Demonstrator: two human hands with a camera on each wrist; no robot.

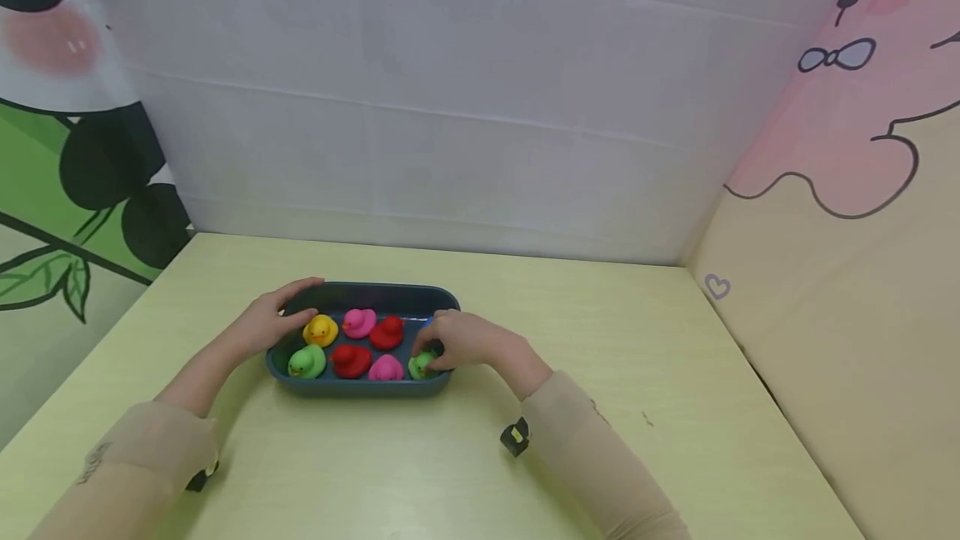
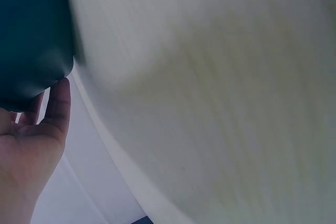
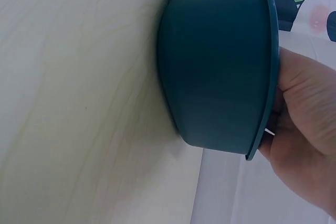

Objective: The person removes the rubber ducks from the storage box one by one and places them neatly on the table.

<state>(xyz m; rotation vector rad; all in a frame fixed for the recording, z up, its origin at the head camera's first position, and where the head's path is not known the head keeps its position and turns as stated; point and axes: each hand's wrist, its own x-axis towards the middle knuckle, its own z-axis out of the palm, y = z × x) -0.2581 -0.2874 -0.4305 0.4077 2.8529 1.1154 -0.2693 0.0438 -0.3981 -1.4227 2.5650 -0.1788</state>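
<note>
The deep teal tray, (image 1: 360,389) oblong with rounded corners, a smooth wall and a thin rim, sits on the pale wood-grained table (image 1: 360,465). Thumb over its left rim and fingers curved outside, the left hand (image 1: 262,325) grips it. At the tray's right end the right hand (image 1: 463,338), fingers curled, pinches a glossy lime-green duck (image 1: 421,367), half covered; beside it is a pink duck (image 1: 386,369), bright and rounded

Pale yellow tabletop (image 1: 360,465) is extending beneath the right hand (image 1: 461,338); beyond the hand, a creased whitish backdrop (image 1: 450,123) is rising; rightward, a pink-and-beige panel (image 1: 840,290) is standing; far leftward, a green-and-white cartoon panel (image 1: 37,165)
</note>
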